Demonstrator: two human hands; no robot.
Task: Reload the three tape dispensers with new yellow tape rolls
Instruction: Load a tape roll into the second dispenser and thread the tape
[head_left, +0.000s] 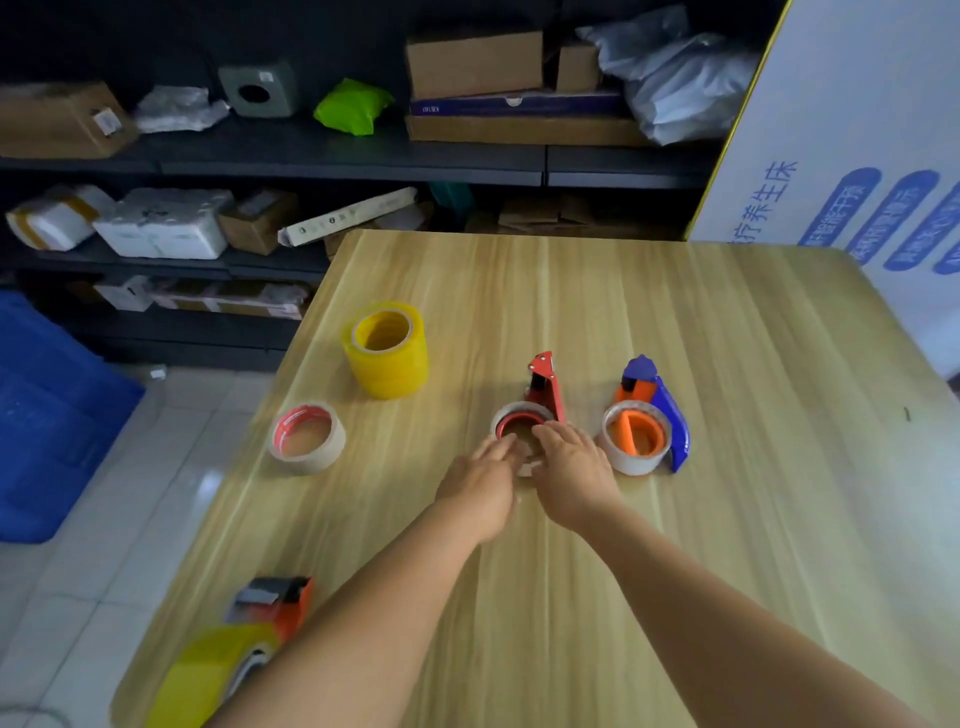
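Observation:
A stack of yellow tape rolls (387, 349) stands at the table's left. The red dispenser (546, 383) lies mid-table with a nearly spent pale roll (519, 415) on its hub. My right hand (571, 467) curls its fingers over that roll's near rim. My left hand (480, 478), blurred, touches the same rim with straight fingers. The blue and orange dispenser (667, 410) lies to the right with a pale roll (635, 460). An orange dispenser (283, 605) carrying yellow tape (208, 670) sits at the near left corner, partly hidden by my left forearm.
A loose pale roll with a red core (306, 439) lies near the wooden table's (675, 322) left edge. Dark shelves (311, 150) with boxes stand behind. A blue crate (47, 415) sits on the floor at left, and a white printed board (852, 156) leans at right.

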